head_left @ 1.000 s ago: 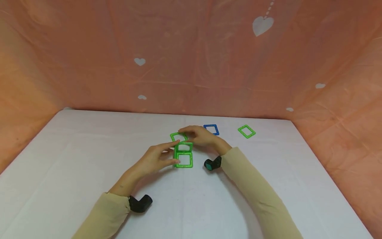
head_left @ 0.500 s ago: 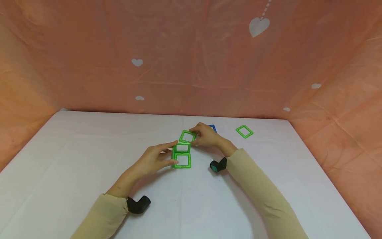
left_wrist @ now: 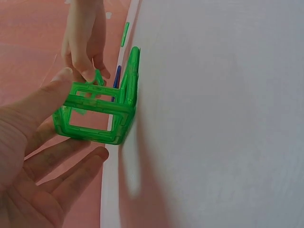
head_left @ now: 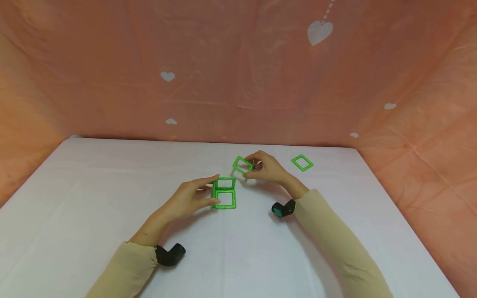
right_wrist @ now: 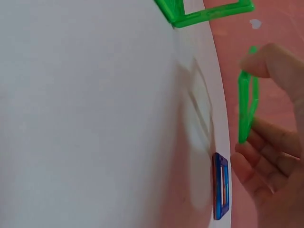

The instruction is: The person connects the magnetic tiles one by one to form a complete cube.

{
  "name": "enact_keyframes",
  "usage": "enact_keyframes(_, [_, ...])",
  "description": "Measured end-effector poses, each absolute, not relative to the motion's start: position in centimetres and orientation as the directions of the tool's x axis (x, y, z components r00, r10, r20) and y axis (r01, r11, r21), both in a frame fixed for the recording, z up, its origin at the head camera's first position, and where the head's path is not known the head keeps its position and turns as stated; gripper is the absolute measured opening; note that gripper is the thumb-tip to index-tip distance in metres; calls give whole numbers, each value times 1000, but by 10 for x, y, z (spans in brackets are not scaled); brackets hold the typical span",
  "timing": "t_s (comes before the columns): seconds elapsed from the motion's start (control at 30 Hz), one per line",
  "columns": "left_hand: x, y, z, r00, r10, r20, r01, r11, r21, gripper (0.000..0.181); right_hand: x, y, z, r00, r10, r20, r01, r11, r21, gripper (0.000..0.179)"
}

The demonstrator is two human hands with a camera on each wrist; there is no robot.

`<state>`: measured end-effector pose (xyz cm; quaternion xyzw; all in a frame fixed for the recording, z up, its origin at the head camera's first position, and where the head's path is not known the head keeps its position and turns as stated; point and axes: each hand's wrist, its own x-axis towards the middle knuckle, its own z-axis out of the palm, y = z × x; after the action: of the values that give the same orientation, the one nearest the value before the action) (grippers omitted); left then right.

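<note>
Several green square magnetic tiles (head_left: 235, 199) are joined into an open box shape near the middle of the table. My left hand (head_left: 188, 198) holds this structure from its left side, thumb at one edge and fingers at the other. In the left wrist view the joined tiles (left_wrist: 116, 114) show one panel standing out from the rest. Behind and right of the structure, my right hand (head_left: 270, 167) pinches a loose green square tile (head_left: 236, 162) between thumb and fingers. That tile (right_wrist: 243, 107) is raised off the table, apart from the structure.
A blue square tile (right_wrist: 218, 187) lies on the table by the right hand, mostly hidden behind it in the head view. Another green tile (head_left: 310, 166) lies at the back right. The white-covered table (head_left: 93, 186) ends at a pinkish-orange curtain (head_left: 223, 82).
My right hand has moved away to the right, taking the loose green tile from the back of the structure and turning it. My left hand keeps its hold.
</note>
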<state>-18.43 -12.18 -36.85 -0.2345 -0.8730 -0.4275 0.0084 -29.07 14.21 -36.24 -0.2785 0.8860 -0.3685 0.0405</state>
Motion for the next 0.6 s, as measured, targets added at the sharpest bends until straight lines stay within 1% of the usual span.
enact_keyframes(0.13, [-184, -122, -368, -887, 406, 222, 422, 512, 748, 65, -286, 146, -364, -850, -512, 124, -424, 527, -736, 52])
enact_keyframes(0.37, [-183, -121, -368, -886, 411, 216, 416, 499, 760, 64, -276, 152, -362, -854, -514, 80, -377, 506, -775, 57])
enact_keyframes(0.6, [-184, -121, -368, -887, 410, 214, 416, 506, 756, 65, -269, 156, -359, -836, -540, 101, -406, 483, -776, 62])
